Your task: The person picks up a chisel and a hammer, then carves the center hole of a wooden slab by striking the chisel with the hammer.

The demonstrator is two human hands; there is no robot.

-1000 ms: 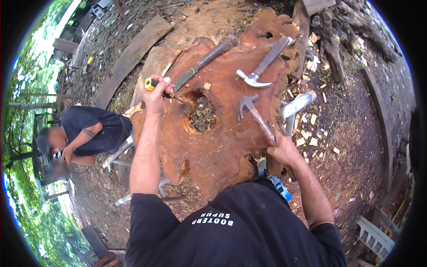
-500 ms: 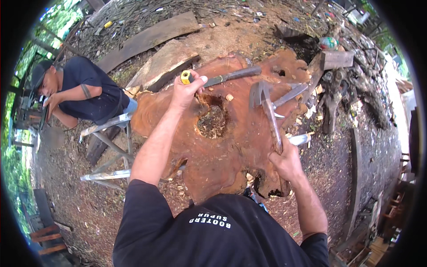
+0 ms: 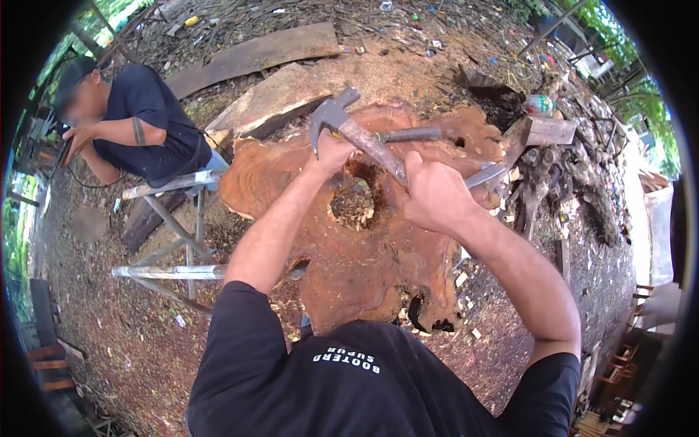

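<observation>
A claw hammer (image 3: pixel 368 148) is in my right hand (image 3: pixel 437 191), whose fingers are closed round its handle. The hammer's head is raised over my left hand (image 3: pixel 335 154), at the far left part of a reddish-brown wood slab (image 3: pixel 342 280). My left hand is closed on a chisel (image 3: pixel 408 135) that lies nearly level and points right across the slab. The hammer covers most of the chisel's yellow and black handle end. Below my left hand, a rough hollow (image 3: pixel 353 205) in the slab holds wood chips. A grey metal tool (image 3: pixel 486 175) rests on the slab beyond my right wrist.
Metal trestle legs (image 3: pixel 171 272) stand at the left. A person in a dark shirt (image 3: pixel 145 109) is there with raised hands. Long boards (image 3: pixel 255 57) lie at the back, a wood block (image 3: pixel 550 132) and gnarled roots (image 3: pixel 553 175) at the right. Chips litter the ground.
My right hand has swung the hammer up and left, from the slab's right side to above my left hand. The left hand has shifted slightly right and nearer, still on the chisel.
</observation>
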